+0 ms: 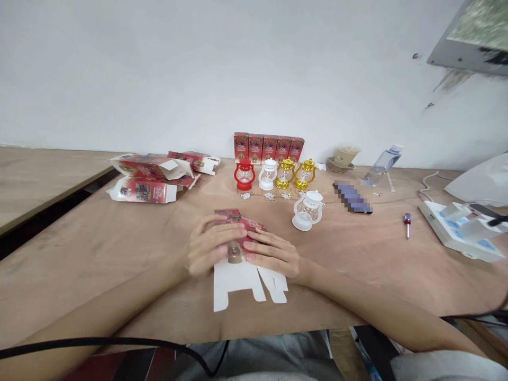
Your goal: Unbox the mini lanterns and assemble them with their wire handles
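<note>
A red printed cardboard box lies on the table in front of me, partly flattened, its white flaps spread open towards me. My left hand holds its left side, fingers across the printed face. From the right, my right hand grips the box, fingertips close to the left ones; both hands hide much of the print. Beyond my right hand stands a white mini lantern with a clear middle. Farther back are a red lantern, another white lantern and two gold lanterns.
Several closed red boxes stand against the wall. Unfolded cartons are piled at left. To the right are a phone, a bottle, a cup, a screwdriver and a power strip. A black cable crosses my left arm.
</note>
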Available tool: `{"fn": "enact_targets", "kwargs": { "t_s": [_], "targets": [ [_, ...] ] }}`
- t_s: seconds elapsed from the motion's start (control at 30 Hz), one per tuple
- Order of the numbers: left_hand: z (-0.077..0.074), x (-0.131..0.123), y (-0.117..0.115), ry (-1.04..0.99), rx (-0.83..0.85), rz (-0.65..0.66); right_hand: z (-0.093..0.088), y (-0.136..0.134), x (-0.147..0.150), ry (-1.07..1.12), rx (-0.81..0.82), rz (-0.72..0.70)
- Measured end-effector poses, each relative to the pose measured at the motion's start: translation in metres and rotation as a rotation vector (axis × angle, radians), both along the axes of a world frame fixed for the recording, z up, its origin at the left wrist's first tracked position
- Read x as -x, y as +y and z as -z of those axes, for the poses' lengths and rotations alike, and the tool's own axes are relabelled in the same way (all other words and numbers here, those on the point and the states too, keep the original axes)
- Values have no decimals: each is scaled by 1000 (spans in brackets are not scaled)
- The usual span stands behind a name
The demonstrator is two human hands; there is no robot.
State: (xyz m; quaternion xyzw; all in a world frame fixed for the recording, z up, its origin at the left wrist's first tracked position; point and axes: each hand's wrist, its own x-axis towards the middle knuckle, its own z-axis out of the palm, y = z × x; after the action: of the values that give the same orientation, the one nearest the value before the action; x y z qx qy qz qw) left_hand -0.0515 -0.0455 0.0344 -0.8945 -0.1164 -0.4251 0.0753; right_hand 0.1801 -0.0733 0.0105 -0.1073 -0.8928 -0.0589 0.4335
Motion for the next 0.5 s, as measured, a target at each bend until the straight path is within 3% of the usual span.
{"fn": "enact_targets", "kwargs": {
  "t_s": [0.03,0.2,0.3,0.37,0.43,0.5],
  "targets": [
    [-1,1,7,-45,-63,-6,0,0,0,20,5,-2],
    [-9,7,35,111,-218,-8,2,0,0,101,24,-11],
    [-16,21,52,157,-239,-35,4,-1,1,209,57,99],
    [-24,34,69,40,-191,-209,5,-3,1,288,81,229],
    [-37,48,95,-226,-106,-555,5,-4,1,313,86,317],
    [-56,59,131,-377,62,-747,4,-4,2,283,68,337]
  ]
}}
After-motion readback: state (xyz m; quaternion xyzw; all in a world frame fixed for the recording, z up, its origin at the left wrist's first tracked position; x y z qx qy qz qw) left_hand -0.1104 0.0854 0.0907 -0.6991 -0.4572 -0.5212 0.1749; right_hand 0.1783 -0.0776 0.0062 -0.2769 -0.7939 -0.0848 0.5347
